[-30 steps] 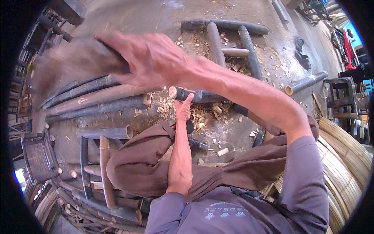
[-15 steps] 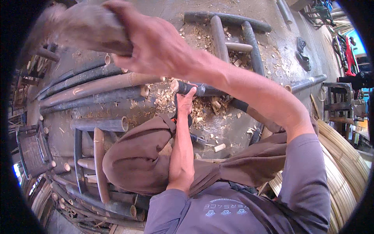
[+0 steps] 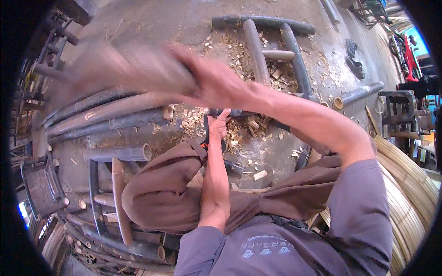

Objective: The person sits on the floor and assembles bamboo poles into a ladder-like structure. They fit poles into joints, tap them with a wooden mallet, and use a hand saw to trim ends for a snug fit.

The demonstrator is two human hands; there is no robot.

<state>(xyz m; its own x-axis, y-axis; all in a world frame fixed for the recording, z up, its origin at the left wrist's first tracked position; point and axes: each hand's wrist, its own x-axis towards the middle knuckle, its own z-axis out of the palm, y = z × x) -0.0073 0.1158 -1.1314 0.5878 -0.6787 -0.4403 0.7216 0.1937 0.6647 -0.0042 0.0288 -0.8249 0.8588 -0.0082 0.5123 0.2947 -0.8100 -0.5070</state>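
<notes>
My right hand (image 3: pixel 218 85) is closed on a thick, brownish wooden block (image 3: pixel 138 69), which is smeared by motion. It is held in the air at upper left, with my forearm crossing the view from the right. Beneath it, my left hand (image 3: pixel 217 125) grips a dark bamboo pole (image 3: pixel 235 112) low over the floor, its thumb lying along the top. The block and my right arm cover part of this pole. Pale wood chips (image 3: pixel 193 120) lie scattered around the left hand.
Long bamboo poles (image 3: pixel 113 108) lie at left. Joined bamboo frames stand at lower left (image 3: pixel 119 153) and lie at the top (image 3: pixel 263 20). A short dark bamboo length (image 3: pixel 360 94) and sandals (image 3: pixel 353 60) are at right. Bundled pale bamboo strips (image 3: pixel 407 202) curve beside my right side.
My right hand has swung down and to the right with the wooden block, which now blurs above the poles. The left hand has stayed on the bamboo pole, shifting little.
</notes>
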